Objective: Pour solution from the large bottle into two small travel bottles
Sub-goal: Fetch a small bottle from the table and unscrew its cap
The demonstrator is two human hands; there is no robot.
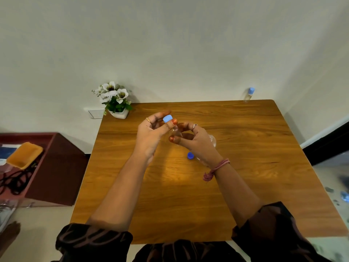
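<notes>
Left hand [151, 129] fingers pinch light-blue cap [167, 118], lifted clear | right hand [194, 140] grips small bottle [176, 131] steady above counter [245, 148] | second small bottle [249, 94] capped, far corner, awaiting turn.

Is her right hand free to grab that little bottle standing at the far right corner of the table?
Probably not yet: the right hand holds a clear bottle, though nothing blocks the way to the far bottle.
</notes>
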